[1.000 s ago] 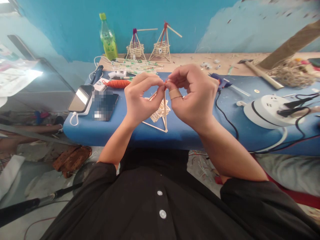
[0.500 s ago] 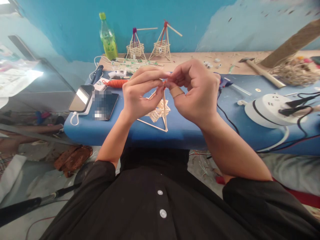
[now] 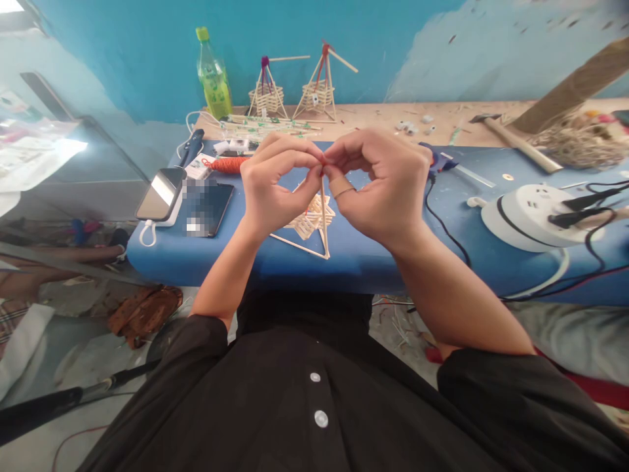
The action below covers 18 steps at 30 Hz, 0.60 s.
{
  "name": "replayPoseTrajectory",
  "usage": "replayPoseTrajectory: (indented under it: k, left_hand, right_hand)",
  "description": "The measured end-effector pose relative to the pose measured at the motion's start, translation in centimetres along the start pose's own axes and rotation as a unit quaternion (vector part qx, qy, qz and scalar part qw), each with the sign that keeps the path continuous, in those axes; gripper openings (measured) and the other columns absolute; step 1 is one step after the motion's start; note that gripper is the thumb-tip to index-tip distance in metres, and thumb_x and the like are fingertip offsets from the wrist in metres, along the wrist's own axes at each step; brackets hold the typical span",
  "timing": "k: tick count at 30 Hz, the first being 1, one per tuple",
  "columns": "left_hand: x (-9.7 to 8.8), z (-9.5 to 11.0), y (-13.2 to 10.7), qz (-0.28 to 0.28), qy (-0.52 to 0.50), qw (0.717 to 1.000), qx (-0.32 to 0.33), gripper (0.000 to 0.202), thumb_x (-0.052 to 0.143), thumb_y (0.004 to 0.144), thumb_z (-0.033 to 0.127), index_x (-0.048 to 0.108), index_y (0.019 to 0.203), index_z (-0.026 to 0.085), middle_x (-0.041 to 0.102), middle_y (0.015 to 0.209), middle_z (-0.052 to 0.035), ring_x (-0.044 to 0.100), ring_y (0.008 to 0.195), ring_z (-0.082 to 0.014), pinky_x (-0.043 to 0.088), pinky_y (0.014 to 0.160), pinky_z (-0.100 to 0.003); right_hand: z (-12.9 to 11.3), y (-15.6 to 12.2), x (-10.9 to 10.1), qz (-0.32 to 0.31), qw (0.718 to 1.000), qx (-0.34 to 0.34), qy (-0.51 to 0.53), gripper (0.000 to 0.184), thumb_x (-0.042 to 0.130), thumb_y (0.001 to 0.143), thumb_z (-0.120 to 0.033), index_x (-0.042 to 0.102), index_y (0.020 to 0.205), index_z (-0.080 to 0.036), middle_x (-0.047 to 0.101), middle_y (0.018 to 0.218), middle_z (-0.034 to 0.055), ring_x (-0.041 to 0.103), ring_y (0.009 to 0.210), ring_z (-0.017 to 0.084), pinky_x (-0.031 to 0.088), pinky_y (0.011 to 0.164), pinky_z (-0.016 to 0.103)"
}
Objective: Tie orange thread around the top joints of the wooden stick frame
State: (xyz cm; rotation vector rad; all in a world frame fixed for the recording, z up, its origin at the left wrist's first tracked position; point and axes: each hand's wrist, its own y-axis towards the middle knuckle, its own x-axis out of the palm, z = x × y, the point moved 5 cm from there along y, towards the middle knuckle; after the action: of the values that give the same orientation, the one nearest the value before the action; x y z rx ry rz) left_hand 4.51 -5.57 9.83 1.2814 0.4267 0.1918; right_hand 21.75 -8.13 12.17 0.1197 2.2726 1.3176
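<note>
A pyramid frame of thin wooden sticks [image 3: 324, 226] stands on the blue table cover, with a woven stack of short sticks [image 3: 305, 224] inside its base. At its peak, a bit of red thread [image 3: 322, 172] shows between my fingertips. My left hand [image 3: 272, 187] is closed in a pinch on this thread from the left. From the right, my right hand [image 3: 383, 187] pinches at the same spot, its fingers curled and a tan band [image 3: 344, 191] around the thumb. The two hands' fingertips meet, hiding most of the peak and the knot area.
Two similar stick models [image 3: 266, 95] stand by the wall near a green bottle [image 3: 213, 82]. A red-orange thread bundle [image 3: 228, 164] and two phones [image 3: 160, 193] lie left. To the right are a glue gun [image 3: 439, 160], a hammer [image 3: 521, 144] and a white power strip [image 3: 521, 216].
My fingertips have drawn together at the peak of the frame, the left fingers lowering onto the thread. The stick frame stays in place.
</note>
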Motion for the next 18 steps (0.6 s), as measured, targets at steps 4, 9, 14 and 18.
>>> replayPoseTrajectory:
  k: [4,9,14,18]
  left_hand:
    - [0.08,-0.04,-0.05,0.0,-0.016,1.0,-0.014,0.015,0.073,0.105,0.027,0.077,0.09,0.03,0.084,0.095,-0.0019,0.078,0.093,-0.0213,0.065,0.092,-0.047]
    - [0.16,0.0,-0.05,0.0,-0.014,1.0,-0.02,0.015,0.074,0.104,0.028,0.078,0.089,0.03,0.085,0.095,-0.0018,0.077,0.092,-0.0212,0.065,0.091,-0.046]
    - [0.19,-0.16,-0.12,-0.008,-0.008,1.0,-0.027,0.016,0.074,0.105,0.029,0.079,0.09,0.031,0.085,0.097,-0.0024,0.077,0.094,-0.022,0.065,0.093,-0.046]
    - [0.37,-0.44,-0.27,-0.027,-0.034,0.997,-0.057,0.013,0.076,0.104,0.03,0.079,0.091,0.03,0.084,0.1,-0.0027,0.077,0.098,-0.0227,0.065,0.097,-0.048]
  right_hand:
    - [0.05,-0.11,0.29,0.008,1.0,-0.002,-0.001,0.012,0.071,0.092,-0.021,0.075,0.101,-0.027,0.079,0.095,0.0017,0.075,0.084,0.019,0.069,0.081,0.037]
    - [0.59,-0.06,0.56,0.005,1.0,0.022,0.0,0.012,0.073,0.092,-0.022,0.075,0.103,-0.026,0.08,0.098,0.0022,0.074,0.084,0.018,0.068,0.081,0.036]
    - [0.84,0.05,0.56,0.006,0.999,0.025,0.032,0.011,0.071,0.093,-0.023,0.075,0.102,-0.027,0.079,0.095,0.0013,0.077,0.086,0.02,0.069,0.079,0.037]
    - [0.56,-0.02,0.44,0.011,1.0,0.025,0.004,0.01,0.07,0.096,-0.022,0.074,0.101,-0.03,0.079,0.096,0.0012,0.076,0.087,0.02,0.07,0.079,0.04]
